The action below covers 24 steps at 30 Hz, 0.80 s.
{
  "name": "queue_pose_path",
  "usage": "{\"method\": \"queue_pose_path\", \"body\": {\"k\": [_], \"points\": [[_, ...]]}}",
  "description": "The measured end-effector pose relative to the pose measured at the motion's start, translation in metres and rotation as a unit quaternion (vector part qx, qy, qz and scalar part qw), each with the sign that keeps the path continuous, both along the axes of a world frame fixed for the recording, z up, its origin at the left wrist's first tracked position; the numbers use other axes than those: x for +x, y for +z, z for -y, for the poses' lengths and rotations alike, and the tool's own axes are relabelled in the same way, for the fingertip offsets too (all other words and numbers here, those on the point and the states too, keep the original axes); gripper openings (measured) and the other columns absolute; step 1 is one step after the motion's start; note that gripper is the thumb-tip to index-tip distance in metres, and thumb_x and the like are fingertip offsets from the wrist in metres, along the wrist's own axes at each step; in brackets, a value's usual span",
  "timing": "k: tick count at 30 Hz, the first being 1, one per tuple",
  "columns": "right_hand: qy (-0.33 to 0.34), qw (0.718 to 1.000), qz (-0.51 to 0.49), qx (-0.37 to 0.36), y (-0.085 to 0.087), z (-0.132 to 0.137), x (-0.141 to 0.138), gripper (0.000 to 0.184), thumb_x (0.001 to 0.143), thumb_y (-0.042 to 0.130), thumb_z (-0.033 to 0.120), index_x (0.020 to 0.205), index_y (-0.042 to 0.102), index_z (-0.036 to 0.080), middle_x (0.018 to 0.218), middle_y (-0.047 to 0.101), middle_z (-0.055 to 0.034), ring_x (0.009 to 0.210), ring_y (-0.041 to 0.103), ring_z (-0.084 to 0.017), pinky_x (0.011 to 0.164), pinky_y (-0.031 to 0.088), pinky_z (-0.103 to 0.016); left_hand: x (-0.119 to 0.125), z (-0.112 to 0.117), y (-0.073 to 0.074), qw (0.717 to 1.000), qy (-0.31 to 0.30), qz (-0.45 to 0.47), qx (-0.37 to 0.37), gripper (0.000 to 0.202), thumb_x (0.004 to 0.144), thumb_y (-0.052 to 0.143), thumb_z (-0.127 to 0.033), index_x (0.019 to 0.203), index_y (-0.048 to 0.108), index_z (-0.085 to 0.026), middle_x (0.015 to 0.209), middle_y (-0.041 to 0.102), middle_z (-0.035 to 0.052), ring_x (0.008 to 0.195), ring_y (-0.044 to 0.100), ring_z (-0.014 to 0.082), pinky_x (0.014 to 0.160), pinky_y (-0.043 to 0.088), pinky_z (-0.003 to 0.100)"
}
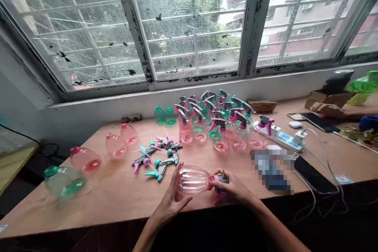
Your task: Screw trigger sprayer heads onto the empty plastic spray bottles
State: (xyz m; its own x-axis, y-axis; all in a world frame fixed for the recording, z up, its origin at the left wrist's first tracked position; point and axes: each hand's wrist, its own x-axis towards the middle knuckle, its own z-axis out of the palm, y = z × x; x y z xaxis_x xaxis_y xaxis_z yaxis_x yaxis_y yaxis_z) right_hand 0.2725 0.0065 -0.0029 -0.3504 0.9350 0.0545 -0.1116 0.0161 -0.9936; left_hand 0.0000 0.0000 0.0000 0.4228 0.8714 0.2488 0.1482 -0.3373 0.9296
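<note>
while our two hands face each other close to the front edge of the table [118, 202], a clear pink bottle [193, 179] lies on its side between them, its long axis running roughly along that edge — base toward our left hand [169, 201], neck toward our right hand [234, 189]. the relation that matters is at the neck: bottle and spray head [225, 179] meet there nearly in line, and our right hand is the nearer to that joint, its thumb and fingers pinching the head just beside the neck, the pink trigger [220, 197] toward the front edge. our left hand is at the opposite end, fingers extended against the base and thumb spread well apart from them, so it seems to brace the bottle rather than clasp it. whether the bottle rests on the tabletop or is held just above it, we cannot tell — nor how snugly the head sits. beyond our left fingers, toward the back edge, lies a loose cluster of spray heads [160, 170]; headless bottles [85, 160] lead along the left edge, and bottles with heads on [186, 134] crowd near the back edge.
</note>
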Motion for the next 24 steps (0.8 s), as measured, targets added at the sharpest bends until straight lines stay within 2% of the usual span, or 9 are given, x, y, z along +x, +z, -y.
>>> {"method": "queue_pose_path", "body": {"k": [4, 7, 9, 12, 14, 16, 18, 21, 24], "points": [[-0.002, 1.000, 0.003, -0.008, -0.001, -0.002, 0.000, 0.038, 0.076, 0.085, 0.048, 0.087, 0.066, 0.016, 0.067, 0.073, 0.0003, 0.057, 0.062, -0.015, 0.057, 0.046, -0.024, -0.001, 0.003, 0.006, 0.999, 0.005, 0.012, -0.029, 0.101, 0.086, 0.076, -0.044, 0.161, 0.009, -0.038, 0.172, 0.013, 0.0098, 0.158, 0.012, 0.0369, 0.128, 0.008, 0.060], [-0.008, 1.000, 0.001, -0.012, -0.001, -0.001, 0.000, 0.040, 0.071, 0.089, 0.044, 0.087, 0.065, 0.017, 0.064, 0.071, 0.0026, 0.055, 0.061, -0.014, 0.056, 0.045, -0.024, -0.001, 0.004, 0.008, 0.999, 0.006, 0.018, -0.038, 0.094, 0.085, 0.075, -0.048, 0.160, 0.021, -0.033, 0.171, 0.015, 0.0124, 0.157, 0.014, 0.0389, 0.127, 0.009, 0.060], [-0.007, 1.000, -0.008, -0.017, -0.001, -0.001, 0.000, 0.039, 0.074, 0.087, 0.046, 0.087, 0.063, 0.017, 0.064, 0.071, 0.0023, 0.055, 0.062, -0.015, 0.056, 0.046, -0.025, 0.000, 0.004, 0.006, 0.999, 0.002, 0.018, -0.030, 0.094, 0.083, 0.078, -0.043, 0.158, 0.022, -0.035, 0.171, 0.013, 0.0107, 0.158, 0.012, 0.0381, 0.127, 0.012, 0.059], [0.005, 0.999, -0.026, -0.026, -0.002, 0.000, 0.001, 0.039, 0.079, 0.082, 0.049, 0.086, 0.060, 0.018, 0.071, 0.076, -0.0018, 0.057, 0.064, -0.016, 0.057, 0.049, -0.026, 0.002, 0.005, 0.003, 1.000, -0.007, 0.023, -0.003, 0.088, 0.092, 0.069, -0.037, 0.158, 0.013, -0.045, 0.173, 0.002, 0.0045, 0.159, 0.008, 0.0340, 0.127, 0.016, 0.057], [0.012, 0.999, -0.036, -0.029, -0.003, 0.000, 0.001, 0.039, 0.079, 0.082, 0.048, 0.086, 0.058, 0.018, 0.076, 0.078, -0.0046, 0.058, 0.065, -0.016, 0.058, 0.050, -0.027, 0.004, 0.005, 0.004, 1.000, -0.008, 0.015, -0.001, 0.091, 0.093, 0.069, -0.035, 0.158, 0.007, -0.047, 0.173, -0.004, 0.0033, 0.159, 0.006, 0.0334, 0.128, 0.014, 0.057], [0.012, 0.999, -0.041, -0.028, -0.004, 0.000, 0.001, 0.039, 0.078, 0.084, 0.045, 0.086, 0.059, 0.017, 0.076, 0.079, -0.0050, 0.058, 0.065, -0.016, 0.057, 0.050, -0.026, 0.004, 0.005, 0.007, 1.000, -0.007, 0.008, -0.018, 0.098, 0.089, 0.074, -0.038, 0.159, 0.006, -0.043, 0.173, 0.000, 0.0071, 0.159, 0.009, 0.0350, 0.127, 0.012, 0.059], [0.012, 0.999, -0.045, -0.027, -0.004, 0.000, 0.002, 0.038, 0.077, 0.086, 0.042, 0.085, 0.059, 0.017, 0.072, 0.078, -0.0037, 0.057, 0.065, -0.015, 0.056, 0.049, -0.024, 0.003, 0.005, 0.009, 1.000, -0.005, 0.013, -0.023, 0.097, 0.084, 0.077, -0.046, 0.160, 0.017, -0.035, 0.172, 0.005, 0.0122, 0.158, 0.011, 0.0379, 0.127, 0.012, 0.060], [0.012, 0.998, -0.052, -0.026, -0.004, 0.000, 0.003, 0.039, 0.076, 0.086, 0.043, 0.084, 0.059, 0.017, 0.071, 0.079, -0.0037, 0.056, 0.066, -0.014, 0.056, 0.049, -0.024, 0.000, 0.005, 0.009, 1.000, -0.001, 0.003, 0.010, 0.087, 0.083, 0.078, -0.047, 0.155, 0.031, -0.033, 0.172, 0.008, 0.0129, 0.158, 0.009, 0.0395, 0.126, 0.016, 0.061], [0.015, 0.998, -0.059, -0.033, -0.003, 0.000, 0.004, 0.044, 0.076, 0.084, 0.050, 0.081, 0.057, 0.017, 0.070, 0.078, -0.0054, 0.053, 0.067, -0.016, 0.053, 0.049, -0.024, -0.003, 0.011, 0.008, 0.994, 0.014, -0.061, 0.090, 0.072, 0.096, 0.063, -0.036, 0.156, 0.025, -0.043, 0.173, 0.010, 0.0067, 0.159, 0.009, 0.0353, 0.126, 0.017, 0.061]]}}
